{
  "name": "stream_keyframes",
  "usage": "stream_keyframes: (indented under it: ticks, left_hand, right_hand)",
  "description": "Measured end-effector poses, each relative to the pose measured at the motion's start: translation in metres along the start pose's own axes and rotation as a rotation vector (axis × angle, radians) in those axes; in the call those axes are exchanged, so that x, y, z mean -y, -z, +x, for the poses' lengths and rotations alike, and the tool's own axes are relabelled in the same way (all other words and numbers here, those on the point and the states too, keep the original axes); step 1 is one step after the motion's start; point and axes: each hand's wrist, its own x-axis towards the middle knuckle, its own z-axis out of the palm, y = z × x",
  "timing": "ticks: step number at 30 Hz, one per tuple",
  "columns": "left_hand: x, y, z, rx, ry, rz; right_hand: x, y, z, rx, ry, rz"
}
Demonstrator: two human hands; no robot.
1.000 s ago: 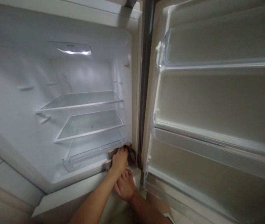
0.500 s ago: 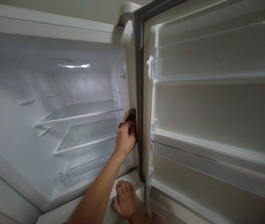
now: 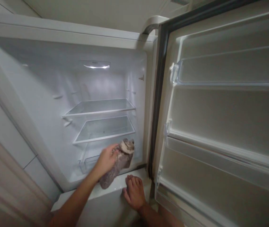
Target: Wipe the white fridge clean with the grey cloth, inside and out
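The gray-brown cloth [image 3: 115,170] hangs bunched in the left hand [image 3: 105,161], just in front of the open fridge [image 3: 77,34], above its white front ledge [image 3: 115,185]; the fingers [image 3: 112,149] are closed on one side of it. The right hand [image 3: 135,194] rests on that ledge, its fingers loosely bent and grasping nothing visible. Work appears to be in progress, with the cloth in hand; which surfaces are finished cannot be determined, though a dark speck marks the fridge's lower shelf [image 3: 94,133]. Within the fridge, the upper shelf [image 3: 101,106] lies beneath a lit lamp [image 3: 96,66]. To the fridge's right stands its open door [image 3: 219,110]; to its left, white wall tiles [image 3: 4,126].
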Motion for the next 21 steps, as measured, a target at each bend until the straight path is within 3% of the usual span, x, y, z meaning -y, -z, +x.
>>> stream_keyframes:
  ticks: [3,5,6,8,11,13,16,18,21]
  left_hand:
    - [0.004,0.105,0.010,-0.358,0.075,0.095]
    - [-0.004,0.174,0.018,-0.733,-0.059,0.334]
    - [-0.009,0.204,0.023,-0.814,-0.115,0.472]
    - [-0.017,0.255,0.035,-0.792,-0.172,0.697]
    - [-0.013,0.304,0.054,-0.586,-0.326,0.870]
    - [-0.002,0.318,0.067,-0.503,-0.404,0.913]
    - [0.025,0.313,0.079,-0.411,-0.388,0.980]
    - [0.051,0.294,0.081,-0.288,-0.338,1.048]
    - [0.097,0.244,0.062,-0.081,-0.291,1.102]
  right_hand:
    - [0.003,0.002,0.002,-0.030,-0.006,0.021]
    - [0.004,0.003,0.003,-0.057,-0.005,0.021]
    - [0.004,0.004,0.004,-0.065,0.005,0.015]
    - [0.003,0.007,0.005,-0.074,0.032,-0.001]
    - [0.000,0.012,0.007,-0.066,0.063,-0.010]
    - [-0.002,0.014,0.008,-0.058,0.068,-0.003]
    - [-0.003,0.016,0.008,-0.053,0.073,0.013]
    - [-0.004,0.018,0.008,-0.048,0.079,0.027]
    - [-0.005,0.020,0.008,-0.033,0.091,0.040]
